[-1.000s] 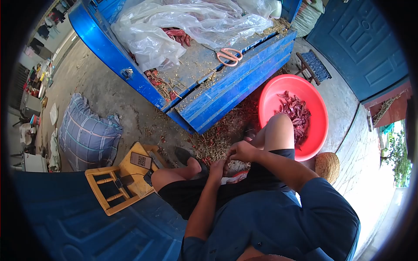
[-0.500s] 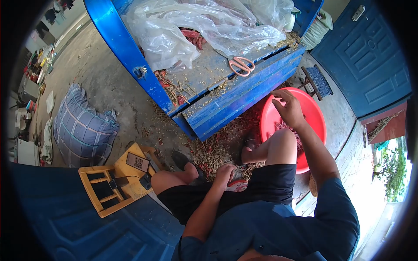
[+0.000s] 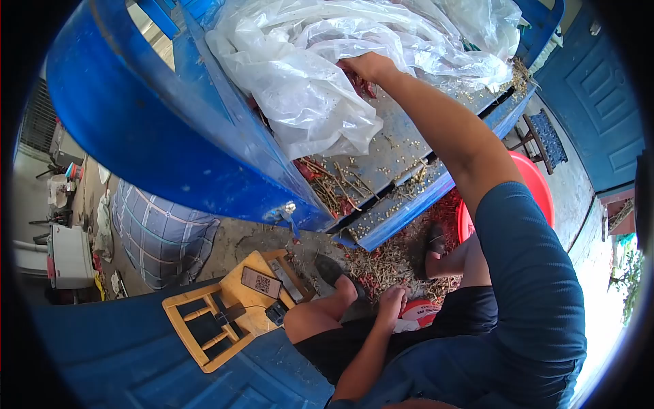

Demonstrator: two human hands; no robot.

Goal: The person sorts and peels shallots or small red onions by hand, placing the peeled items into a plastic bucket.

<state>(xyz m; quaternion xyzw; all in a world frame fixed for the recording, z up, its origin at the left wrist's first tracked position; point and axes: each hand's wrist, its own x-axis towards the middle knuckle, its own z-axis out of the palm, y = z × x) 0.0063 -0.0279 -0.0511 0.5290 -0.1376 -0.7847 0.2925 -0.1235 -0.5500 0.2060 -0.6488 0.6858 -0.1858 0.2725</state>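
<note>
Seen from the head camera: stretched over a blue cart (image 3: 150, 143) with the right hand (image 3: 368, 67) at red peppers (image 3: 363, 87), lying on the cart's bed at the edge of a crumpled plastic sheet (image 3: 300, 102). Hidden at the right fingertips; impossible to tell between wide, narrow or gripping. Resting low with the left hand (image 3: 393, 305), fingers curled in close, just beside a red-and-white tub (image 3: 417, 312); impossible to tell between empty and holding something small. Probably best done by pinching peppers alone, clear of the plastic, and lightly, to avoid crushing.
</note>
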